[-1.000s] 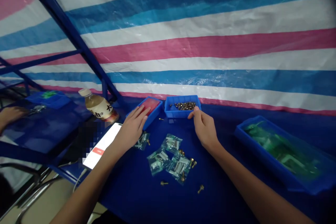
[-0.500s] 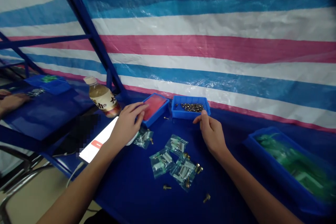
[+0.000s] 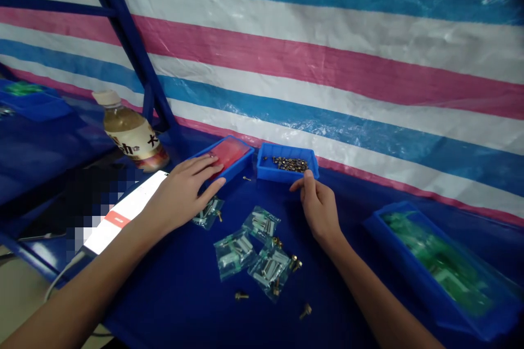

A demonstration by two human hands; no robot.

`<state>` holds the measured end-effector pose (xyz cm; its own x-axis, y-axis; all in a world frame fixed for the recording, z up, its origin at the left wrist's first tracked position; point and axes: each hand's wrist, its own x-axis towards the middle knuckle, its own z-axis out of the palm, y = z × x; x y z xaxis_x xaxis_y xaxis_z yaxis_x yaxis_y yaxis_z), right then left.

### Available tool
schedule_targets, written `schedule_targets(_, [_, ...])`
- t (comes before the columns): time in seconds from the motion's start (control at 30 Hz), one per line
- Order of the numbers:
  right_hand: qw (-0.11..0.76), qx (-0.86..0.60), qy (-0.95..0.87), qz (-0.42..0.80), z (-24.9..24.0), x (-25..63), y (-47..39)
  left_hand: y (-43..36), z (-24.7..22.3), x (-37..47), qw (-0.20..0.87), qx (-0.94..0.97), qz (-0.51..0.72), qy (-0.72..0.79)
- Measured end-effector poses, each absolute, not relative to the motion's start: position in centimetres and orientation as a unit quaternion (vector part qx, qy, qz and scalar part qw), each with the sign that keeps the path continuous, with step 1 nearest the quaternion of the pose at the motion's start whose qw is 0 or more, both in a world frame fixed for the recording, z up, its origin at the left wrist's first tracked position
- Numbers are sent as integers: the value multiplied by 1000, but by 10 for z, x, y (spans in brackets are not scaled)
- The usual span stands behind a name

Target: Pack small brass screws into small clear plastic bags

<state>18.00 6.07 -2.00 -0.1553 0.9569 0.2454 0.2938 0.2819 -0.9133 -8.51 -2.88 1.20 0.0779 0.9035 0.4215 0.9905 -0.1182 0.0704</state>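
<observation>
My left hand (image 3: 184, 192) lies flat with its fingers apart over the near end of a blue bin (image 3: 242, 162) that holds red plastic packaging (image 3: 231, 152); the fingertips rest on or just above the red. My right hand (image 3: 321, 204) is curled at the front right corner of a second blue bin (image 3: 270, 174), thumb up against the index finger. Whatever may be between those fingers is hidden. Small metal screws (image 3: 290, 164) are heaped in this second bin. Clear bags of metal parts (image 3: 236, 253) lie between my forearms, with loose brass-coloured bolts (image 3: 305, 311) around them.
A white-screened phone (image 3: 129, 212) with a cable lies under my left wrist. Behind it stands a drink bottle (image 3: 133, 133). At right is a blue bin (image 3: 483, 316) of green bags. A striped plastic sheet (image 3: 327, 65) and blue frame (image 3: 129, 38) bound the table.
The view has swung right, shifting the scene left. My left hand has flattened and spread over the red packaging. My right hand stays curled at the screw bin's corner.
</observation>
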Motion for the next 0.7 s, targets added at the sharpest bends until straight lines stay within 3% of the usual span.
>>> schedule_targets(0.4, [438,-470,-674,365,-21,180,61,-27,14,-74,150,-735,-164,-641])
schedule_targets(0.7, [431,-465,-680,368,-23,181,61,-12,43,-67,74,-748,-114,-650])
